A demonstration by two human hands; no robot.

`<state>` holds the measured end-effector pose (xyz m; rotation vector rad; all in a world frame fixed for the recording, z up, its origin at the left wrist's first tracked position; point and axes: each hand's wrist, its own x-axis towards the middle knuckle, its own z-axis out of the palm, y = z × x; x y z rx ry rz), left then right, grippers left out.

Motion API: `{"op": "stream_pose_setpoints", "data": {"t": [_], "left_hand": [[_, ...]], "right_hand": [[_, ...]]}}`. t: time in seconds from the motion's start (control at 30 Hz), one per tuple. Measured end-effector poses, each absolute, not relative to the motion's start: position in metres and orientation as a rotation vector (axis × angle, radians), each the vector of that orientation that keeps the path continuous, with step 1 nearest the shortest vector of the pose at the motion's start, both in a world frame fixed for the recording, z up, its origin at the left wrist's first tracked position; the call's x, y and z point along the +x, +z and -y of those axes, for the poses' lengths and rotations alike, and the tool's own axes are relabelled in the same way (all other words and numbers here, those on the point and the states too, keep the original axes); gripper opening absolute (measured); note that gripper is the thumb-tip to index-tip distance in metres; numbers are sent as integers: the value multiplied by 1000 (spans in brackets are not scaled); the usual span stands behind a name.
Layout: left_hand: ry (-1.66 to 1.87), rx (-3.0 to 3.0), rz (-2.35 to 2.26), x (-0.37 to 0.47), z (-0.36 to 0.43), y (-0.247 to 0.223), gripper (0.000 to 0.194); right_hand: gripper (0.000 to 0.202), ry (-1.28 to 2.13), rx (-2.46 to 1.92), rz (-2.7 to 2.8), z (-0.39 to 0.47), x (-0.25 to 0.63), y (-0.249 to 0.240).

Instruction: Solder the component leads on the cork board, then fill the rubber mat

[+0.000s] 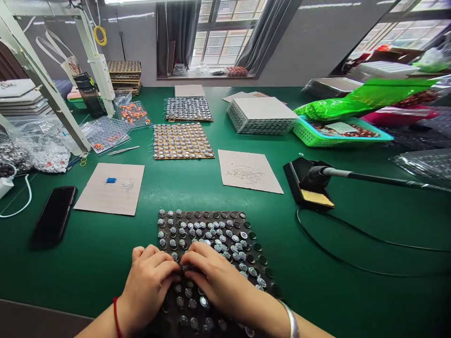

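Observation:
A dark board (253, 224) with rows of round holes lies in front of me. Small round metal parts (203, 301) sit in many of its holes, and others lie loose in a heap on its middle. My left hand (150, 277) is over the board's left side, thumb and fingers drawn together. My right hand (214, 277) comes in from the right, its fingertips pinched close to those of the left. Whatever is between the fingertips is hidden or too small to make out.
Beyond the board lie a filled tan board (183, 141), a cardboard sheet with thin wires (246, 173) and a cardboard sheet with a blue bundle (111, 190). A phone (54, 216) lies left. Right stands a soldering iron holder (306, 180) with its cable (327, 253).

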<state>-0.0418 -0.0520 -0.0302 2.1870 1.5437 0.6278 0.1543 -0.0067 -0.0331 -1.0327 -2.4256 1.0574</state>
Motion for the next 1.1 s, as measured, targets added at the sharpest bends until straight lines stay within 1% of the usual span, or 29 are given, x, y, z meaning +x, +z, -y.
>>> {"op": "stream_pose_setpoints", "data": {"t": [0.2, 0.43, 0.57, 0.63, 0.73, 0.83, 0.97, 1.1], "left_hand": [[560, 2112, -1624, -43, 49, -31, 24], [483, 2057, -1623, -42, 44, -24, 23], [508, 2047, -1633, -42, 49, -23, 30], [519, 2089, -1563, -44, 52, -22, 33], [461, 2226, -1426, -47, 56, -21, 31], [412, 2354, -1383, -50, 57, -20, 30], [425, 2407, -1367, -49, 57, -19, 24], [489, 2413, -1361, -45, 61, -19, 24]], "right_hand": [[17, 1066, -1007, 2537, 10, 164, -25], [24, 932, -975, 2663, 16, 163, -26], [24, 981, -973, 2643, 19, 163, -32], [22, 1003, -963, 2614, 20, 163, -33], [20, 1013, -958, 2547, 23, 165, -34], [23, 979, -915, 2515, 26, 166, -34], [27, 852, -856, 2590, 30, 165, -35], [26, 761, -857, 2645, 31, 164, -38]]}}
